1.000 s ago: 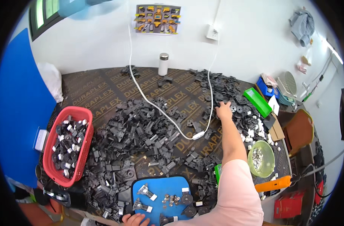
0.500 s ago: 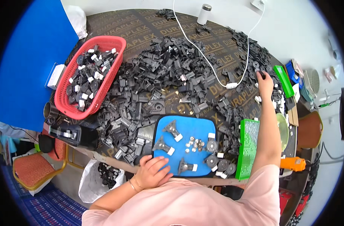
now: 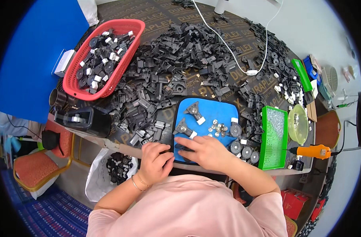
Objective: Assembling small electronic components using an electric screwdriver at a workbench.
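Observation:
My right hand (image 3: 207, 153) lies low over the left front part of the blue mat (image 3: 216, 104), its fingers closed on a black plastic part (image 3: 183, 147) that is mostly hidden beneath them. At the mat's left front edge, beside the right fingertips, my left hand (image 3: 154, 160) has its fingers curled; whatever they hold is hidden. Two black brackets with white tips (image 3: 194, 112) lie on the mat's left half. Small shiny metal discs (image 3: 217, 127) are clustered near its middle. Several black wheels (image 3: 236, 147) sit along the mat's right edge.
Behind the mat spreads a heap of black plastic parts (image 3: 180, 51). A red basket (image 3: 71, 81) of assembled casters stands left. To the right are a green tray (image 3: 283, 138), a yellow-green bowl (image 3: 293, 132) and an orange electric screwdriver (image 3: 313, 151). A white cable (image 3: 232, 59) crosses the table.
My right hand has come back from the pile at the far right to the mat with a black part. My left hand has curled its fingers. The view has shifted.

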Available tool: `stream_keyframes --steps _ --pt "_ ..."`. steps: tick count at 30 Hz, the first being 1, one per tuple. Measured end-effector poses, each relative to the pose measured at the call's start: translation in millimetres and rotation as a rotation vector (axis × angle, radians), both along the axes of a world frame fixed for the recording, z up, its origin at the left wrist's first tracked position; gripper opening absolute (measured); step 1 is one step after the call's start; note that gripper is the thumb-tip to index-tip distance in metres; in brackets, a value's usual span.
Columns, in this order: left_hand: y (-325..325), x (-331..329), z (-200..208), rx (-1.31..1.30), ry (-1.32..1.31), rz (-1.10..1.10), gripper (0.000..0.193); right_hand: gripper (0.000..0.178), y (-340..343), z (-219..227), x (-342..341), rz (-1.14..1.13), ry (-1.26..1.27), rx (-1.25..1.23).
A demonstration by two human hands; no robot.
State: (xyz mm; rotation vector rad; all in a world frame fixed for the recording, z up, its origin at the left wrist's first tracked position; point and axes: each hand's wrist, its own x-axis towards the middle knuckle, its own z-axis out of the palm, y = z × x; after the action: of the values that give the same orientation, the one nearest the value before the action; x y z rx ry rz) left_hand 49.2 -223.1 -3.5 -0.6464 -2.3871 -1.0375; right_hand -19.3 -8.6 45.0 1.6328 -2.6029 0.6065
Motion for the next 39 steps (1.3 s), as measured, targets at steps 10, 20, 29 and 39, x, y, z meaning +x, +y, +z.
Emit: stream_keyframes --steps 10,20,29,39 --pt "10 20 22 0.939 -0.901 -0.221 0.03 0.022 0 4 -10 -0.02 0.023 -0.308" --pt "2 -5 20 1.219 -1.168 -0.159 0.014 0.022 0 1 -18 -0.064 0.033 -0.384" --pt "-21 -7 21 1.082 -0.829 -0.003 0.013 0.048 4 -1 -22 -0.511 -0.684 -0.299" --pt "4 -26 26 1.238 -1.024 -0.115 0.017 0.056 -28 7 -19 -0.387 -0.468 -0.381"
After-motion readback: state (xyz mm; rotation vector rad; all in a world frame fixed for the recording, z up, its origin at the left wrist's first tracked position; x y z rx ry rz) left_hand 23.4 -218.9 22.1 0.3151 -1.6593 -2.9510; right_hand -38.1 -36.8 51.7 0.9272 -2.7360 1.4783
